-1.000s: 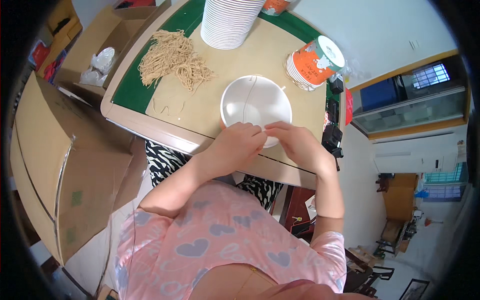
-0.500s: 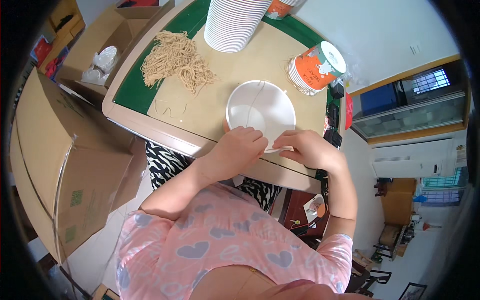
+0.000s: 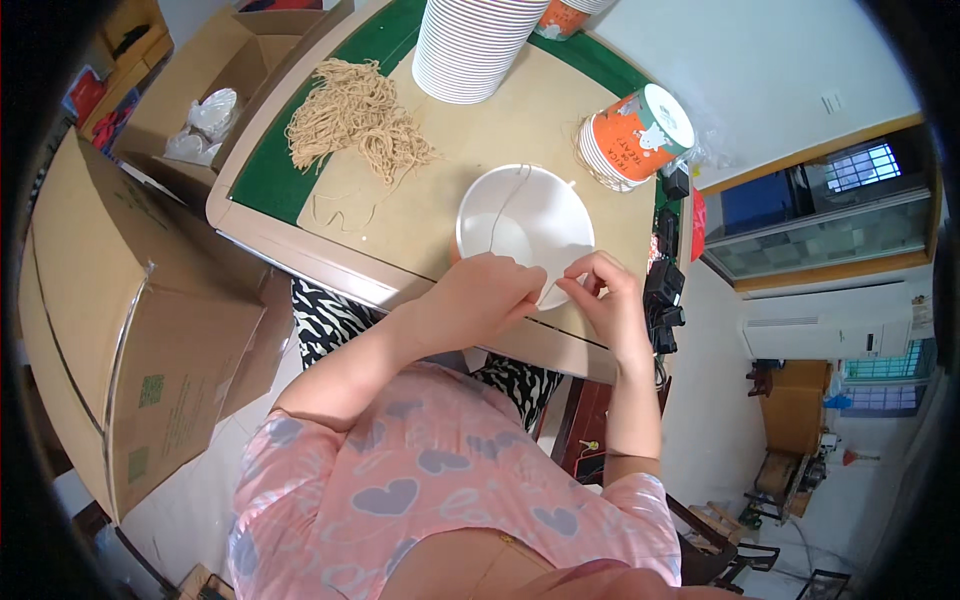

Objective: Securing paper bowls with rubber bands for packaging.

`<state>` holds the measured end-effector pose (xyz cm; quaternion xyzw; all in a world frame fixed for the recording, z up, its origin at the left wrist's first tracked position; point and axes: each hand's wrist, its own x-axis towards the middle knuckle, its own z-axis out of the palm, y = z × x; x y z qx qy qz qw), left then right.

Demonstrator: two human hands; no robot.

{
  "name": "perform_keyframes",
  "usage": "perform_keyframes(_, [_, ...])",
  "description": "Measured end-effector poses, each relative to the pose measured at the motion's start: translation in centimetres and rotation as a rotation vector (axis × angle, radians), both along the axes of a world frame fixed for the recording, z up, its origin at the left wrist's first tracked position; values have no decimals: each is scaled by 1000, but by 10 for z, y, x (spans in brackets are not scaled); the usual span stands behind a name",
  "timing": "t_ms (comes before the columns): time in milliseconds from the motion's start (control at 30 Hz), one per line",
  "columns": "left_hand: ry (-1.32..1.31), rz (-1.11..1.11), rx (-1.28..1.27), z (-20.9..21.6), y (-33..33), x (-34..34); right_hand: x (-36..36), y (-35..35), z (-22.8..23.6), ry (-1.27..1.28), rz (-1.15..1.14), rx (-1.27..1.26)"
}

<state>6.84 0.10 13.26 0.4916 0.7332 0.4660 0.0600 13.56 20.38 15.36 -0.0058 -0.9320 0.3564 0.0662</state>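
Note:
A white-lined paper bucket (image 3: 548,215) stands at the table's near edge with its mouth up. A thin tan string (image 3: 498,212) runs over its far rim and down inside toward my hands. My left hand (image 3: 488,298) is closed at the near left of the rim, its fingertips pinching string. Just right of it, my right hand (image 3: 608,300) pinches a short end of the string between thumb and forefinger. The fingertips are close together but apart, over the near rim. My left hand covers part of the bucket's near side.
A loose heap of tan strings (image 3: 350,115) lies at the far left of the table (image 3: 420,265). Behind the bucket rises a tall stack of white buckets (image 3: 470,50). Orange printed buckets (image 3: 632,145) sit upside down at right, beside black blocks (image 3: 664,285). Cardboard boxes (image 3: 170,330) stand left.
My right hand has turned upward, its thumb and forefinger now raised in a pinch, and its forearm has swung inward. My left hand has rolled slightly and stays at the near rim.

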Motion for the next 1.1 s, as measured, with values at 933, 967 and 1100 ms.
perform_keyframes(933, [377, 12, -169, -13, 29, -24, 4, -13, -36, -27, -162, -278])
perform_keyframes(967, [377, 14, -168, -13, 30, -24, 4, -14, -34, -26, -160, -277])
perform_keyframes(1100, [169, -22, -72, -12, 29, -19, 5, -17, -36, 72, -164, -184])
